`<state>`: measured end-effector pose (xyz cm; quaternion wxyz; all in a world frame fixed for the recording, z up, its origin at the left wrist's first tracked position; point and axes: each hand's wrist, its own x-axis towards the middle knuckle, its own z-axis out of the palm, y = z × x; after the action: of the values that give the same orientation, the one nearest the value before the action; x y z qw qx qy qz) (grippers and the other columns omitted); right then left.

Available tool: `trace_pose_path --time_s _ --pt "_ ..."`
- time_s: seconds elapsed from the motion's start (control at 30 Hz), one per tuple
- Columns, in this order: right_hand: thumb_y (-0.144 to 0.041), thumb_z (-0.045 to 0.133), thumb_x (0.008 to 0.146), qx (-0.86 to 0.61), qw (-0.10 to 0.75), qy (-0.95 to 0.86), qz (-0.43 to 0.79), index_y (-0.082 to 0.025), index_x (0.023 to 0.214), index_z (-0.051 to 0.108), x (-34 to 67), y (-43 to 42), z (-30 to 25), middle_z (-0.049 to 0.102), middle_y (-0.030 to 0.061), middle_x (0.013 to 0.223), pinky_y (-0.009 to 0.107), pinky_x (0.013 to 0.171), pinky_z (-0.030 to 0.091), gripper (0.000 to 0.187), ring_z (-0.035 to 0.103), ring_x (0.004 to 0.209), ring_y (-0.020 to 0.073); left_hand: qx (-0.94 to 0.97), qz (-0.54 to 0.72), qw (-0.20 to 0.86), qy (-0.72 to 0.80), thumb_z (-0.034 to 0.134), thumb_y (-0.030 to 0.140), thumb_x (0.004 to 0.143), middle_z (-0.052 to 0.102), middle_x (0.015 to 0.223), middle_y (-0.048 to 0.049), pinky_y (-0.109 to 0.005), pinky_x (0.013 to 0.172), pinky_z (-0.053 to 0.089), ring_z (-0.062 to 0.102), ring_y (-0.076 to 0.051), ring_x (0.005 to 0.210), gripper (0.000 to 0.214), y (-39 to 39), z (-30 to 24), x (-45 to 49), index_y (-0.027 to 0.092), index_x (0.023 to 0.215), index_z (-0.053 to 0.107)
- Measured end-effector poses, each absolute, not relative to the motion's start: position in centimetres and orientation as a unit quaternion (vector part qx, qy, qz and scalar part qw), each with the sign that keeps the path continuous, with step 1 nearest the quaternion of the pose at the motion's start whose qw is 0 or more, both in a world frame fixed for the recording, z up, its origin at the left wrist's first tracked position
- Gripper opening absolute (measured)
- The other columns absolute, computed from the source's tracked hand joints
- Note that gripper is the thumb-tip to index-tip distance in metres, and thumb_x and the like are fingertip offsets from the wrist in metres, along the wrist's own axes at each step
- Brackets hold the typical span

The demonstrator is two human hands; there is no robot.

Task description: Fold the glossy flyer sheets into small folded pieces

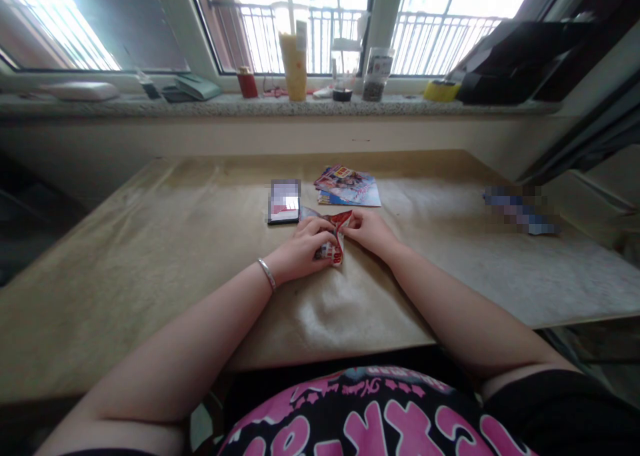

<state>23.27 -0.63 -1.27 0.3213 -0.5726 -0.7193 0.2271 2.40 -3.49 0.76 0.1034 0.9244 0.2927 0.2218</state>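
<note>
My left hand (299,248) and my right hand (369,231) meet at the middle of the table, both pinching a small folded piece of red and white printed paper (339,237). The left fingers curl over its left part and press it down; a bracelet circles that wrist. The right fingers grip its upper right corner. Just behind the hands lies a phone (284,203) with a lit screen, and to its right a small stack of colourful printed sheets (347,186).
The table (150,256) is covered in tan paper. At the right lies a blurred bluish object (520,209). The windowsill behind holds a yellow cup (295,66), jars, a red can (247,83), a yellow tape roll (440,91) and a black case.
</note>
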Motion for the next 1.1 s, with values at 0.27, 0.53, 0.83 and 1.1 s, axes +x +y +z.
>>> trace_pose_path --time_s 0.27,0.53,0.83,1.1 --pt "-0.029 0.066 0.075 -0.552 0.335 -0.739 0.194 -0.02 0.071 0.06 23.1 -1.6 -0.1 0.059 -0.003 0.06 0.023 0.054 0.037 0.011 0.052 0.056 0.0119 0.896 0.282 0.145 0.311 0.072 0.03 0.07 0.014 0.151 -0.0184 -0.051 0.115 0.022 0.015 -0.034 0.142 0.1 -3.2 -0.4 2.3 0.019 0.146 0.009" --pt "-0.027 0.067 0.075 -0.509 0.403 -0.73 0.214 -0.023 0.095 0.05 23.0 -2.1 0.1 0.062 -0.0051 0.066 0.024 0.058 0.042 0.027 0.057 0.058 0.013 0.893 0.28 0.197 0.293 0.074 0.051 0.067 0.01 0.153 -0.0213 -0.056 0.114 0.02 0.013 -0.04 0.141 0.118 -3.0 -0.1 2.0 0.018 0.149 -0.004" --pt "-0.027 0.062 0.081 -0.436 0.43 -0.759 0.22 -0.022 0.084 0.062 22.8 -2.6 0.6 0.066 -0.0018 0.073 0.026 0.061 0.047 0.006 0.06 0.063 0.0127 0.905 0.289 0.113 0.292 0.083 0.052 0.053 0.013 0.152 -0.0219 -0.058 0.113 0.019 0.014 -0.04 0.141 0.136 -3.2 -0.2 2.2 0.017 0.148 -0.007" --pt "-0.022 0.061 0.084 -0.377 0.447 -0.785 0.206 -0.022 0.087 0.07 22.8 -3.1 1.5 0.071 0.0034 0.096 0.026 0.065 0.051 0.01 0.065 0.082 0.0149 0.915 0.282 0.013 0.289 0.069 0.046 0.066 0.031 0.146 -0.0194 -0.055 0.115 0.015 0.027 -0.035 0.138 0.11 -3.7 1.0 2.1 0.014 0.148 0.002"
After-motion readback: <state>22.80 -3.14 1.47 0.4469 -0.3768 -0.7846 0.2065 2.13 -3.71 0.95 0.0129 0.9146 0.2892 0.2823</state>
